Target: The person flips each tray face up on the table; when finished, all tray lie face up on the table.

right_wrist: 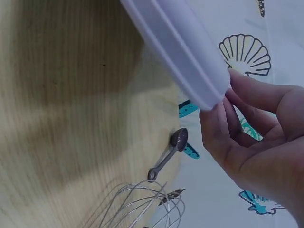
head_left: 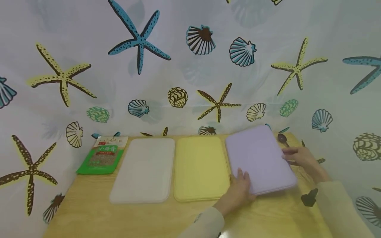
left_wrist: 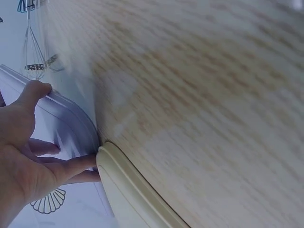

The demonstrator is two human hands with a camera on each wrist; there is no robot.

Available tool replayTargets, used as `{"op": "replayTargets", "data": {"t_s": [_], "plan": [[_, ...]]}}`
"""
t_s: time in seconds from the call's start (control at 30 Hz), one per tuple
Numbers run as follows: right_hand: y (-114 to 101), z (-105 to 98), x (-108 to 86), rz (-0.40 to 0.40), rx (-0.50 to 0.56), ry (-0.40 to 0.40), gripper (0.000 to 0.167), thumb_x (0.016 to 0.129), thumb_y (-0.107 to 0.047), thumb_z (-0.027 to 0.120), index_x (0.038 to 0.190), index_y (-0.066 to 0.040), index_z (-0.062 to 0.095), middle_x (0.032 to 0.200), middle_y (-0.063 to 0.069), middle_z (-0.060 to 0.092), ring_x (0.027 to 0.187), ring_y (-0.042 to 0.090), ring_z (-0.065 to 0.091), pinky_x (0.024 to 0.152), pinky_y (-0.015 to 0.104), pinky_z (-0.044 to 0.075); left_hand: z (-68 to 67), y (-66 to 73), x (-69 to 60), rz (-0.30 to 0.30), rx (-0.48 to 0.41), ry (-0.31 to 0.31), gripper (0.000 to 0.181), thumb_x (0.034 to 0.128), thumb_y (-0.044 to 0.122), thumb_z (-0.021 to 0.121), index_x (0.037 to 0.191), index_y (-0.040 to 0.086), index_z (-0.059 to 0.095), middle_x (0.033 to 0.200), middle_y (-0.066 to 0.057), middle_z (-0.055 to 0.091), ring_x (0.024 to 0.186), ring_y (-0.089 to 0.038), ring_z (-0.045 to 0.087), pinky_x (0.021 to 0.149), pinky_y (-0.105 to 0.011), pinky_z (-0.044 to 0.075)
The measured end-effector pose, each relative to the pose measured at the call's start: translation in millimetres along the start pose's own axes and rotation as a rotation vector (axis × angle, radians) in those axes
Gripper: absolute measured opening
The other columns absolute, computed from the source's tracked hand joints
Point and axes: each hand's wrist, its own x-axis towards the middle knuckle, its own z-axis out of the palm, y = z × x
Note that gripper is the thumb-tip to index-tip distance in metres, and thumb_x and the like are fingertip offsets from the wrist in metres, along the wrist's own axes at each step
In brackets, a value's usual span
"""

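Note:
A flat lavender tray (head_left: 257,158) with rounded corners is raised off the table and tilted, at the right of the row in the head view. My left hand (head_left: 238,190) grips its near left corner, thumb on the edge, as the left wrist view shows. On the far right side, my right hand (head_left: 302,162) pinches the tray's edge between thumb and fingers. Beside the left fingertips lies a yellow tray (head_left: 200,168). A dark measuring spoon (right_wrist: 179,139) and a wire whisk (right_wrist: 147,202) rest on the table below the right hand.
To the left of the yellow tray lies a white tray (head_left: 144,170). A green and white spice packet (head_left: 104,157) sits at the table's far left. Behind everything hangs a sheet (head_left: 178,76) printed with shells and starfish. The wooden table (head_left: 134,219) extends toward me.

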Motion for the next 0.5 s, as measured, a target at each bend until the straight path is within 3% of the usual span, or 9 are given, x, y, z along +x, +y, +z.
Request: {"op": "replayTargets", "data": {"t_s": [0.17, 0.33, 0.5], "plan": [[-10.2, -3.1, -2.8, -0.02, 0.03, -0.024, 0.056, 0.092, -0.015, 0.065, 0.134, 0.015, 0.044, 0.135, 0.03, 0.049, 0.091, 0.001, 0.062, 0.087, 0.033, 0.055, -7.3, 2.6, -8.2, -0.033, -0.078, 0.007, 0.084, 0.0782, 0.038, 0.078, 0.142, -0.002, 0.041, 0.143, -0.03, 0.039, 0.119, -0.052, 0.049, 0.101, -0.047, 0.045], [-24.7, -7.1, -6.0, -0.042, 0.072, -0.054, 0.058, 0.091, -0.012, 0.066, 0.136, 0.015, 0.042, 0.127, 0.023, 0.057, 0.089, -0.001, 0.063, 0.086, 0.03, 0.055, -10.0, 5.2, -12.1, -0.07, -0.18, 0.007, 0.082, 0.0804, 0.032, 0.077, 0.144, -0.002, 0.038, 0.146, -0.029, 0.035, 0.121, -0.053, 0.047, 0.102, -0.049, 0.043], [-34.4, -8.1, -5.6, -0.035, 0.12, -0.082, 0.063, 0.09, -0.013, 0.067, 0.139, 0.015, 0.038, 0.11, 0.006, 0.065, 0.089, 0.0, 0.063, 0.086, 0.028, 0.055, -7.9, 5.4, -12.2, -0.111, -0.264, -0.02, 0.085, 0.0796, 0.029, 0.078, 0.146, 0.0, 0.035, 0.149, -0.027, 0.032, 0.122, -0.052, 0.045, 0.102, -0.049, 0.042]]}}
